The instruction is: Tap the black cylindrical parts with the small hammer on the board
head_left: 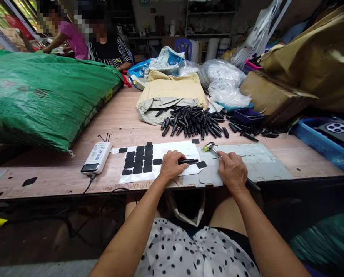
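My left hand (172, 166) is closed on a slim black pen-like piece (191, 161), which points right above the white sheet. Rounded black squares (139, 158) lie in rows on the white sheet (169, 148), left of that hand. My right hand (233, 169) grips a small hammer (215, 151) by its shaft; the head, with a yellowish face, hangs over the grey board (258, 159), and the dark handle end sticks out behind the hand. One black square (201, 164) lies between my hands. A pile of black pen-like pieces (192, 121) spreads beyond them.
A green sack (45, 96) bulges over the left side. A white power bank (97, 157) with a cable lies near the front edge. Behind the pile sits a beige sack (173, 88). At right are a cardboard box (270, 96) and a blue basket (322, 144). Two people sit at back left.
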A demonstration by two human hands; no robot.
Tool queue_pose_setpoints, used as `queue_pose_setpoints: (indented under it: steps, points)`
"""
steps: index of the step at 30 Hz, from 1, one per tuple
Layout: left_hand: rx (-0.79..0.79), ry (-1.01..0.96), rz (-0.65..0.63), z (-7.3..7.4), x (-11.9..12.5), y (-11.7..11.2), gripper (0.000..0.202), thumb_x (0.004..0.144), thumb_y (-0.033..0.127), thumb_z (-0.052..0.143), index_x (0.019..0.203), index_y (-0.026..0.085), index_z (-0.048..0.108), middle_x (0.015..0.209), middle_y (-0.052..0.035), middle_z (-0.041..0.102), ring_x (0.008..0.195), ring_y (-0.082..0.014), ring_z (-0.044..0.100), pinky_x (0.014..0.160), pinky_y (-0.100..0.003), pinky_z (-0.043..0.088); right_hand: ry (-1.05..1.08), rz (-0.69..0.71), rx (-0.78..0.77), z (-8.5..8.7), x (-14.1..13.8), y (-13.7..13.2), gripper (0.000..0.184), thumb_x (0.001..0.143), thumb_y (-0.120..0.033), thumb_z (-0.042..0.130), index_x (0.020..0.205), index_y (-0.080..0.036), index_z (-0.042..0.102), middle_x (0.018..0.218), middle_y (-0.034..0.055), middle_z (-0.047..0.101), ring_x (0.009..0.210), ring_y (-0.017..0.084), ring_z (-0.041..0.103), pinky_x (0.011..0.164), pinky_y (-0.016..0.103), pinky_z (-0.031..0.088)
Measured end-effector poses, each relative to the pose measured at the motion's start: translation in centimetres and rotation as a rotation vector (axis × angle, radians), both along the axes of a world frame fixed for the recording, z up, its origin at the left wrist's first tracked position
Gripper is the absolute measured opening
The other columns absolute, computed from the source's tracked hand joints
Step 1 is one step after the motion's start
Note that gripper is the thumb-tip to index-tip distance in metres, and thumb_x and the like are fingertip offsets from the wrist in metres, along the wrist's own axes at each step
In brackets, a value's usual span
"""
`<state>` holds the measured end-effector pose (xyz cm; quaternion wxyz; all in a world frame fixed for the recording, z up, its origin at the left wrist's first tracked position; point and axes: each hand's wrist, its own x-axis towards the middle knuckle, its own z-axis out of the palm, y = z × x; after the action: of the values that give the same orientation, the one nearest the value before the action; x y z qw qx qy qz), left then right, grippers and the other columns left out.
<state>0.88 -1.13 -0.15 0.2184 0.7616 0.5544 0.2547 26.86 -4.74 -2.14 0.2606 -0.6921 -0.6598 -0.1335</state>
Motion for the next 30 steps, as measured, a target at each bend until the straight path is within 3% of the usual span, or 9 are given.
queue_pose_setpoints:
  steps: [6, 10, 12, 17, 20, 22, 26, 28, 30]
  points:
    - [0.120, -0.012, -0.144, 3.0, 0.3, -3.7, 0.012, 0.090, 0.030, 0.071, 0.100, 0.024, 0.073, 0.102, -0.0064, 0.072, 0.105, -0.0267, 0.060, 0.097, -0.043, 0.045, -0.021, 0.002, -0.013, 0.2, 0.1, 0.0, 0.033, 0.096, -0.022, 0.053, 0.123, -0.025, 0.072, 0.093, 0.0063, 0.062, 0.087, 0.021, 0.046, 0.073, 0.034, 0.030]
    - [-0.111, -0.136, -0.436, 4.1, 0.4, -9.0, 0.017, 0.096, 0.037, 0.063, 0.108, 0.029, 0.072, 0.099, -0.0030, 0.074, 0.090, -0.0216, 0.068, 0.082, -0.035, 0.052, -0.010, -0.007, -0.006, 0.3, -0.1, -0.1, 0.033, 0.096, -0.022, 0.052, 0.122, -0.026, 0.072, 0.093, 0.0065, 0.061, 0.088, 0.022, 0.045, 0.074, 0.034, 0.030]
    - [-0.226, -0.087, -0.459, 2.7, 0.2, -11.2, 0.015, 0.094, 0.039, 0.065, 0.106, 0.033, 0.072, 0.097, -0.0020, 0.076, 0.087, -0.0229, 0.070, 0.076, -0.036, 0.052, -0.003, -0.004, -0.006, 0.3, -0.1, -0.1, 0.033, 0.096, -0.022, 0.052, 0.123, -0.026, 0.071, 0.094, 0.0065, 0.061, 0.088, 0.022, 0.045, 0.074, 0.034, 0.031]
    - [-0.326, 0.180, -0.158, -3.9, -0.3, -13.5, 0.014, 0.090, 0.035, 0.064, 0.098, 0.034, 0.075, 0.091, -0.0067, 0.077, 0.081, -0.0278, 0.073, 0.067, -0.040, 0.049, 0.005, -0.004, -0.006, 0.3, -0.1, -0.1, 0.034, 0.095, -0.023, 0.052, 0.123, -0.025, 0.071, 0.094, 0.0075, 0.062, 0.088, 0.022, 0.046, 0.074, 0.035, 0.030]
    - [-0.314, 0.205, -0.125, -5.2, -0.3, -13.5, 0.017, 0.084, 0.032, 0.069, 0.099, 0.032, 0.077, 0.081, -0.0061, 0.076, 0.072, -0.0261, 0.072, 0.061, -0.037, 0.047, 0.001, -0.007, -0.001, 0.3, -0.1, -0.2, 0.033, 0.096, -0.024, 0.052, 0.122, -0.025, 0.072, 0.095, 0.0072, 0.062, 0.088, 0.022, 0.047, 0.074, 0.035, 0.031]
    - [-0.322, 0.134, -0.199, -3.6, -0.1, -13.1, 0.021, 0.081, 0.032, 0.074, 0.102, 0.033, 0.078, 0.078, -0.0027, 0.076, 0.070, -0.0244, 0.072, 0.059, -0.035, 0.046, -0.005, -0.005, 0.001, 0.3, -0.1, -0.2, 0.033, 0.096, -0.023, 0.052, 0.122, -0.025, 0.072, 0.094, 0.0069, 0.063, 0.088, 0.022, 0.047, 0.074, 0.034, 0.031]
    - [-0.380, -0.019, -0.275, 2.8, 0.1, -9.1, 0.017, 0.088, 0.043, 0.068, 0.096, 0.032, 0.079, 0.076, 0.0020, 0.075, 0.069, -0.0206, 0.069, 0.059, -0.031, 0.046, -0.020, -0.011, 0.002, 0.3, -0.2, -0.2, 0.033, 0.096, -0.022, 0.051, 0.122, -0.025, 0.072, 0.093, 0.0069, 0.063, 0.088, 0.022, 0.048, 0.074, 0.034, 0.031]
    - [-0.329, -0.031, -0.092, 5.4, -0.2, -5.0, 0.021, 0.090, 0.043, 0.065, 0.092, 0.028, 0.079, 0.084, -0.0002, 0.077, 0.077, -0.0212, 0.070, 0.066, -0.031, 0.049, -0.028, -0.014, 0.005, 0.2, -0.1, -0.2, 0.033, 0.097, -0.023, 0.052, 0.122, -0.025, 0.072, 0.093, 0.0066, 0.063, 0.088, 0.022, 0.048, 0.073, 0.034, 0.031]
    - [-0.216, 0.020, 0.203, 6.5, -1.0, -0.1, 0.023, 0.092, 0.041, 0.063, 0.101, 0.026, 0.077, 0.092, -0.0030, 0.078, 0.082, -0.0227, 0.070, 0.071, -0.033, 0.051, -0.031, -0.012, 0.009, 0.2, -0.1, -0.1, 0.032, 0.097, -0.023, 0.053, 0.122, -0.025, 0.073, 0.093, 0.0061, 0.063, 0.087, 0.022, 0.048, 0.073, 0.035, 0.031]
